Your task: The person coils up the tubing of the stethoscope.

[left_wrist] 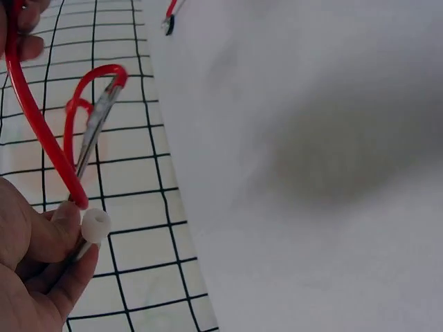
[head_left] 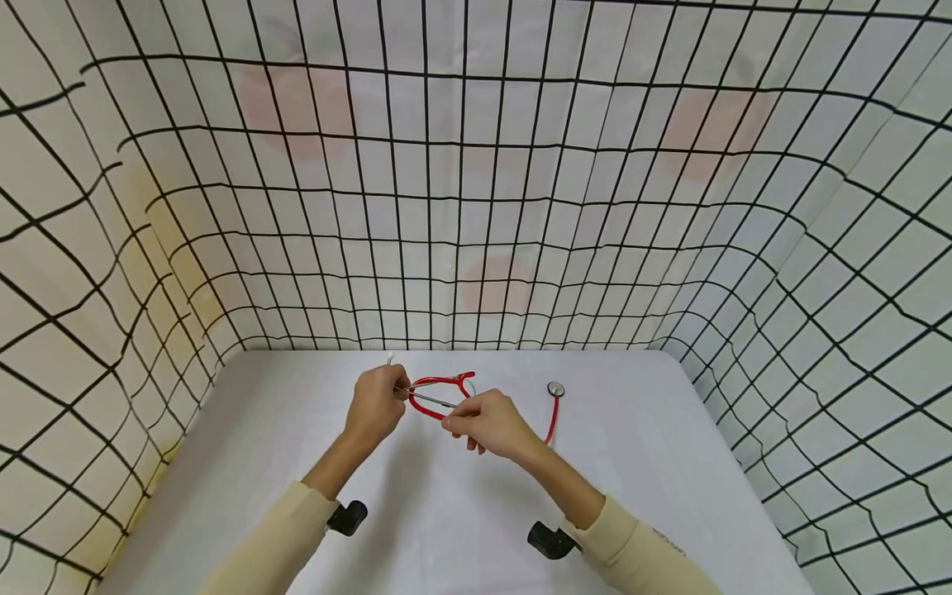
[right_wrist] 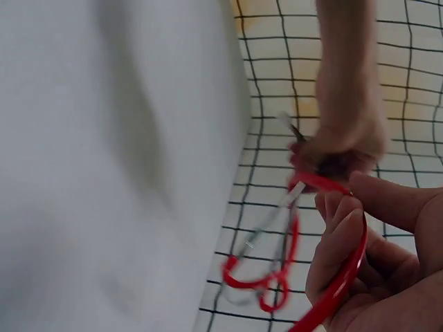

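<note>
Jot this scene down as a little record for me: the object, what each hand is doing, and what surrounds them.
Object: red stethoscope with metal ear tubes
Left hand: pinches the metal part beside a white ear tip
Right hand: pinches the red tubing
Chest piece: on the white table, right of both hands in the head view
Clothing: cream sleeves
Worn near wrists: a black device on each arm
Backdrop: black grid lines over pale walls

Stethoscope tubing [left_wrist: 43,131] smooth, glossy, plastic-looking; chestpiece [head_left: 555,388] shiny metal; tabletop [head_left: 640,479] matt; sleeves [head_left: 275,537] cloth.
</note>
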Available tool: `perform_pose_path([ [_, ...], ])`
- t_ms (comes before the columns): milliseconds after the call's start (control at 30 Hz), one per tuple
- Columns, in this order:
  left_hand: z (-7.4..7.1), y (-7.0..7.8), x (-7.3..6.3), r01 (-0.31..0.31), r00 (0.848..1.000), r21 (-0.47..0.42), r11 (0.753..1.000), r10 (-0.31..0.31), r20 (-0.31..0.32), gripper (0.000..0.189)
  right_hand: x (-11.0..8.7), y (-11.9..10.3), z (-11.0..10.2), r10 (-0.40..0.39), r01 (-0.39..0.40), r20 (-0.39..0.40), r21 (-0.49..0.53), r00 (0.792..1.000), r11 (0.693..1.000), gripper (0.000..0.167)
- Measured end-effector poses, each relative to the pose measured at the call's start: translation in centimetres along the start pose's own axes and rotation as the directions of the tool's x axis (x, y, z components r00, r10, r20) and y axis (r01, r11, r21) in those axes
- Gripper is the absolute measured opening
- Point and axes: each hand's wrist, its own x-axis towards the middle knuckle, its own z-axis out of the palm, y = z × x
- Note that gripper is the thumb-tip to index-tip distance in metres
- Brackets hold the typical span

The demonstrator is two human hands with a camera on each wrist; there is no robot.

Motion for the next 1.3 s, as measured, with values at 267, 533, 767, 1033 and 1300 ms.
perform_pose_path([
  [267,0.0,0.6,-0.8,-0.003,0.998,-0.009,1.0,0.004,0.061,0.022,0.4,-2.0,-3.3,-0.026,0.02,-0.057,-0.107,0.998,0.994,0.01],
  [533,-0.5,3.7,-2.2,-0.055,0.982,-0.132,0.99,0.078,0.171,0.029,1.5,-1.7,-6.3,-0.028,0.01,-0.143,-0.129,0.989,0.992,0.013],
  [767,-0.9,5.4,-2.7,-0.03,0.971,-0.255,0.967,0.088,0.222,0.024,2.9,0.9,-7.3,0.063,-0.058,-0.114,0.046,0.991,0.997,0.014],
  [1033,-1.8,7.4,-2.8,0.046,0.949,-0.357,0.933,0.071,0.306,0.019,3.9,4.3,-7.6,0.187,-0.19,0.034,0.209,0.982,0.959,0.022],
  [1300,-2.5,8.1,-2.2,0.078,0.964,-0.351,0.933,0.02,0.266,0.017,3.1,5.9,-5.9,0.284,-0.309,0.124,0.324,0.951,0.894,0.03],
])
